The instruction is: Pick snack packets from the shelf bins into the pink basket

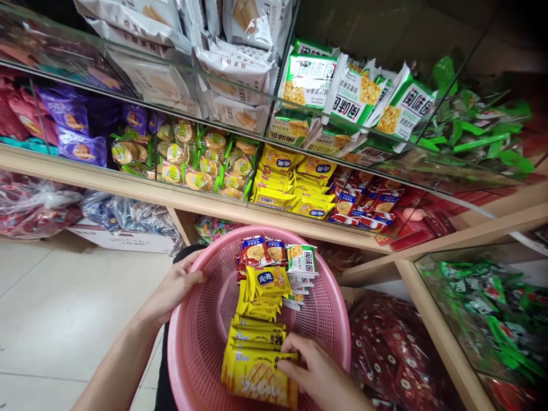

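A pink plastic basket [180, 342] with a mesh wall is held tilted in front of me. My left hand [182, 285] grips its upper left rim, thumb over the edge. Inside stands a row of yellow waffle biscuit packets [261, 377]. My right hand [310, 365] pinches the right edge of the front packets, thumb before them and fingers behind. Farther up in the basket are smaller yellow snack packets [268, 279], red-and-blue biscuit packets [257, 251] and white-and-green cracker packets [302, 260].
Glass-fronted shelves stand beyond the basket, holding white snack packs [240, 74], green-and-white cracker packs [357, 94], round biscuits [201, 162] and yellow packs [295, 180]. A wooden shelf edge [205, 205] runs just above the basket. Dark red bagged goods [398, 348] lie at its right.
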A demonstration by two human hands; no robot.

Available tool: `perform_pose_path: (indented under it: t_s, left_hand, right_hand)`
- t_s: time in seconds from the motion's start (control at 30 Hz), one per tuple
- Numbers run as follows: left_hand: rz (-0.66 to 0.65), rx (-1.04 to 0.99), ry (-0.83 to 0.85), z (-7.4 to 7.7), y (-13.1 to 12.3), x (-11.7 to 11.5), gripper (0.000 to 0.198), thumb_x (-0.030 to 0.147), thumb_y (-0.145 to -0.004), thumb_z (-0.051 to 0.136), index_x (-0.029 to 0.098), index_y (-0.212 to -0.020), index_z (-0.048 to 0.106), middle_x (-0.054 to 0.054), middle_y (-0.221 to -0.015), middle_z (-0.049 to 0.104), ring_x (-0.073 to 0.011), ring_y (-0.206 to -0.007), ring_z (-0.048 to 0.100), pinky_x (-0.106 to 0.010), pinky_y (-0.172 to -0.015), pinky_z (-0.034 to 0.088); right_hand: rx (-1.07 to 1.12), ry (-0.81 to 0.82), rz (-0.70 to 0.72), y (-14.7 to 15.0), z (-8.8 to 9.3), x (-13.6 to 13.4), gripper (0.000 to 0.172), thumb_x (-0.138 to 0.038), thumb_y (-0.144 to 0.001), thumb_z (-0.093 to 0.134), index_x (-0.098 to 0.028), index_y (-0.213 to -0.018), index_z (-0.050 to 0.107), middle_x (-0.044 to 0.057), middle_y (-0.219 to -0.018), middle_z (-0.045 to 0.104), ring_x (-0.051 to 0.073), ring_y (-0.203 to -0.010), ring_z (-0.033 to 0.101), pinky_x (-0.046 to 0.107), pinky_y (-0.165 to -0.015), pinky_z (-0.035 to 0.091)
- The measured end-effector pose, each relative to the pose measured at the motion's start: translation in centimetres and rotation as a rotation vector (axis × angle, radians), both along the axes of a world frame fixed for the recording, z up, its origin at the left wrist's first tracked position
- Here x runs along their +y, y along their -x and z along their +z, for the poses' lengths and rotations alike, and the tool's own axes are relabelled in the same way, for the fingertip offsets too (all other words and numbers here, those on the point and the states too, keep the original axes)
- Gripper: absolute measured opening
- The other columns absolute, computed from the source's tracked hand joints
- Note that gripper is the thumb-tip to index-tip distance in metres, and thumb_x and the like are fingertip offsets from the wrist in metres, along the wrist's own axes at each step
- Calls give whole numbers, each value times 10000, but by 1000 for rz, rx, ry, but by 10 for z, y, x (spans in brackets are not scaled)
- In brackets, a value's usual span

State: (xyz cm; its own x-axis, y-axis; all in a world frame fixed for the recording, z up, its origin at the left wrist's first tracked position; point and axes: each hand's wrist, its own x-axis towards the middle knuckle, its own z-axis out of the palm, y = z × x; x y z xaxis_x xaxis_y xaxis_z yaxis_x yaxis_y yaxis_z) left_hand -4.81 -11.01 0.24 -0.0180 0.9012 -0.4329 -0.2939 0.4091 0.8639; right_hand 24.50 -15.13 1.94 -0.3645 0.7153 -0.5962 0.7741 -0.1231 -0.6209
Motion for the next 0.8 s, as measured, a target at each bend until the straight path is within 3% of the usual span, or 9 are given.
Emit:
perform_pose_path:
  t_s: [0.17,0.33,0.47,0.6,0.67,0.8]
  left_hand:
    - [-2,8,2,0,0,0,576,102,-679,603,199,-1244,546,25,-892,695,-162,-771,605,-220,-680,482]
    - [24,22,12,1,-1,1,548,102,-662,620,191,-1201,576,35,-850,696,-145,-713,589,-202,-650,472]
    - [35,21,19,1,-1,1,540,103,-659,620,207,-1187,587,43,-825,696,-146,-708,591,-205,-648,467]
    - [55,14,53,2,-2,0,563,102,-651,624,219,-1200,578,46,-796,693,-152,-694,597,-214,-636,464]
    - [58,10,52,2,-2,-1,567,98,-646,624,217,-1198,581,48,-784,687,-146,-667,587,-211,-622,458]
    - [41,6,30,0,-2,-1,561,92,-647,606,213,-1195,592,46,-771,677,-151,-650,584,-228,-638,465]
  right_hand:
    - [-120,-32,41,4,-8,-3,132,-258,-784,579,-201,-899,612,42,-988,688,230,-975,601,300,-808,418]
    - [-273,-116,98,5,6,0,188,-346,-821,586,-209,-946,617,59,-985,699,262,-950,627,343,-801,432]
    - [-159,-228,152,9,11,7,197,-346,-886,522,-217,-1002,616,51,-1091,668,232,-1017,611,326,-847,456]
    - [7,-195,311,21,5,8,535,-413,-859,580,-206,-1344,483,60,-1438,463,241,-1339,379,352,-1122,288]
    - [17,-140,370,25,0,7,672,-435,-842,601,-180,-1425,385,68,-1502,369,250,-1396,287,370,-1170,201]
    - [77,-122,387,26,-9,4,729,-511,-842,571,-194,-1453,332,67,-1516,338,244,-1405,278,369,-1178,186]
